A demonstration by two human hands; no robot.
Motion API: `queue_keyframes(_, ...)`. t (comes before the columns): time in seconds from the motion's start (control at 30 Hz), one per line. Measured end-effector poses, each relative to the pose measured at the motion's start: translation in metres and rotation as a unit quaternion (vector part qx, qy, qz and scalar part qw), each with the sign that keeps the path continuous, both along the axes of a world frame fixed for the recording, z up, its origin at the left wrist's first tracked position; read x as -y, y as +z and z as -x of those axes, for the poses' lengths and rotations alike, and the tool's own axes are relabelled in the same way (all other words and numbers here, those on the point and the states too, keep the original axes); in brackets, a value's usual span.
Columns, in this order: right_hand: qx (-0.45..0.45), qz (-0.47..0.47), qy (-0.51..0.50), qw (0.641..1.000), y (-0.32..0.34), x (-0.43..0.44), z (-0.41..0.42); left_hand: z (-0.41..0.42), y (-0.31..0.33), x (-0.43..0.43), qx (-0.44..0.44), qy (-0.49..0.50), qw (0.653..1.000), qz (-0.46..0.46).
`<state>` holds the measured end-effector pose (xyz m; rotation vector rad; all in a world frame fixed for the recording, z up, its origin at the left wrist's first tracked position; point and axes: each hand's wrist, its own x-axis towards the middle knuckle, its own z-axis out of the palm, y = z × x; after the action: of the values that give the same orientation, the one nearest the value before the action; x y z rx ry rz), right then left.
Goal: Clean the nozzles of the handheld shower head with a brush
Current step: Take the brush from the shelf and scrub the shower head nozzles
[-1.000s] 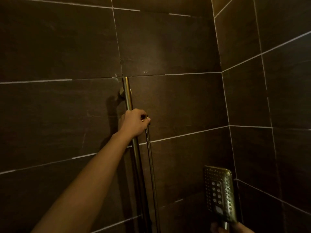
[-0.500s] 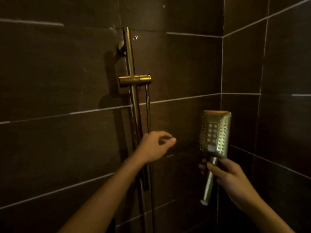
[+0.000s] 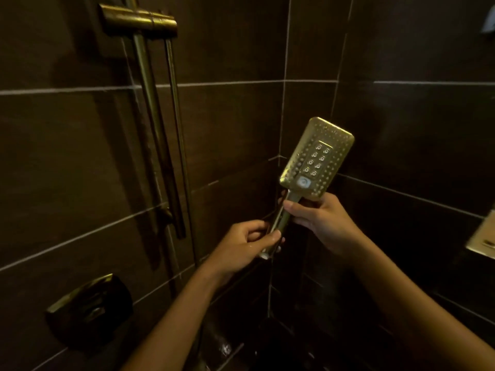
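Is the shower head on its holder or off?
Off. The left hand and right hand grip the shower head by its handle, well below the holder.

Dim warm light; glare on shower head (image 3: 318, 156); corners murky, edges warped.

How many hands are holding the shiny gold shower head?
2. The left hand grips the handle's bottom end on the rectangular gold shower head; the right hand grips the handle just under the head.
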<state>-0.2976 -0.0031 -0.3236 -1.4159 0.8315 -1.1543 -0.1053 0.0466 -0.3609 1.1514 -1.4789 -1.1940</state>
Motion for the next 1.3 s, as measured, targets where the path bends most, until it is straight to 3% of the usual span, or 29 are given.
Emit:
queue_keyframes(0.3,-0.122,-0.003,-0.080,0.989,-0.018,-0.034,0.040,0.044,-0.025,-0.001,-0.006,-0.076,0.996,-0.047)
queue_keyframes(0.5,-0.146,-0.026,-0.051,0.988,-0.020,-0.040,0.086,0.095,-0.030,-0.012,-0.048,-0.099,0.992,-0.068)
queue_keyframes(0.73,-0.262,-0.050,0.040,0.963,-0.022,-0.033,0.205,0.184,-0.047,-0.011,-0.103,-0.097,0.986,-0.089)
queue_keyframes(0.83,-0.294,-0.075,-0.009,0.953,-0.023,-0.022,0.275,0.224,-0.053,-0.010,-0.114,-0.098,0.984,-0.094)
queue_keyframes(0.93,-0.382,-0.048,-0.116,0.915,-0.034,-0.002,0.353,0.262,-0.059,-0.010,-0.134,-0.090,0.983,-0.092)
queue_keyframes(1.03,-0.497,-0.007,-0.203,0.844,-0.055,0.019,0.428,0.293,-0.064,-0.010,-0.152,-0.086,0.981,-0.085)
queue_keyframes(1.17,-0.606,-0.002,-0.243,0.757,-0.076,0.033,0.491,0.324,-0.068,-0.010,-0.173,-0.101,0.976,-0.080)
queue_keyframes(1.3,-0.636,-0.017,-0.239,0.734,-0.095,0.044,0.526,0.348,-0.074,-0.012,-0.202,-0.092,0.972,-0.073)
